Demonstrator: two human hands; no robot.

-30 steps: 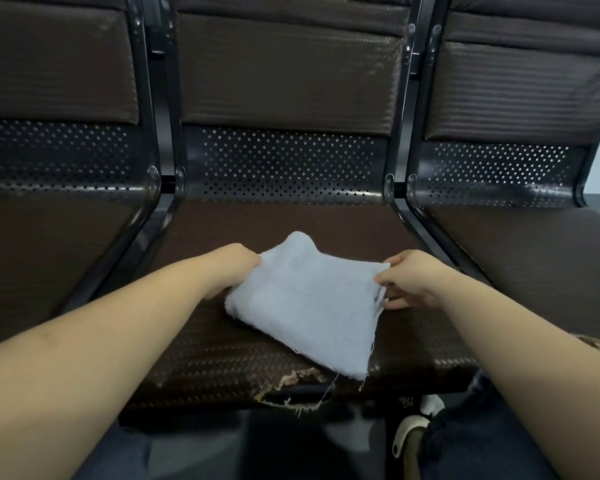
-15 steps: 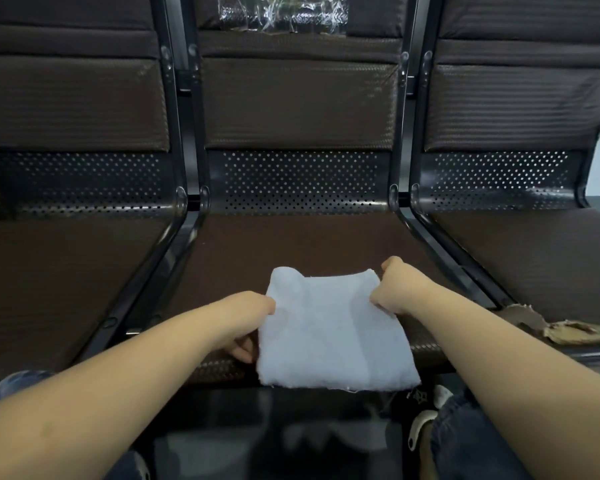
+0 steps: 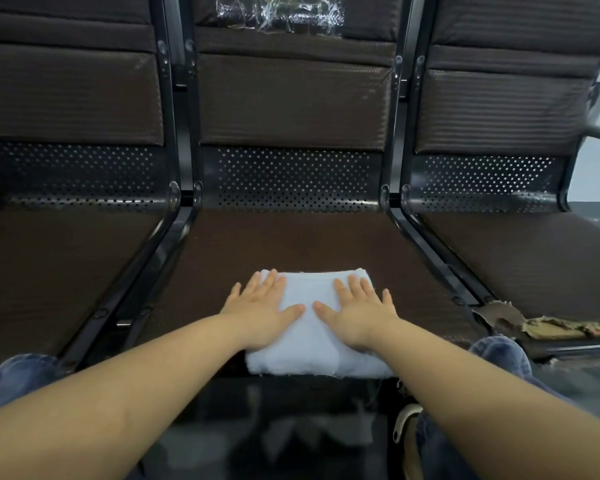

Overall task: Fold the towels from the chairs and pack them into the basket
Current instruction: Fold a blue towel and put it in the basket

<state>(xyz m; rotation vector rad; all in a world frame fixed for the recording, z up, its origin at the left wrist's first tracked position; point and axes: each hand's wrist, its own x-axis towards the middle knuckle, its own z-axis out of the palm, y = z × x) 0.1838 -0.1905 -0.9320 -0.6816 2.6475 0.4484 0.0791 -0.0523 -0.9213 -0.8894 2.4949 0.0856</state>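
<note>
Change: both hands let go of the towel's corners and came down flat on it
Towel (image 3: 312, 344): folded, lay at the front edge of the middle seat (image 3: 291, 244)
Left hand (image 3: 262, 311): released, fingers straight, pressed the towel's left half
Right hand (image 3: 357, 311): released, fingers straight, pressed the right half

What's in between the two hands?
Only a bare strip of the folded towel shows between the left hand and right hand in the head view.

Row of three dark brown padded seats (image 3: 291, 237), black perforated metal frame (image 3: 291, 178); right seat's front edge torn (image 3: 534, 323).
</note>
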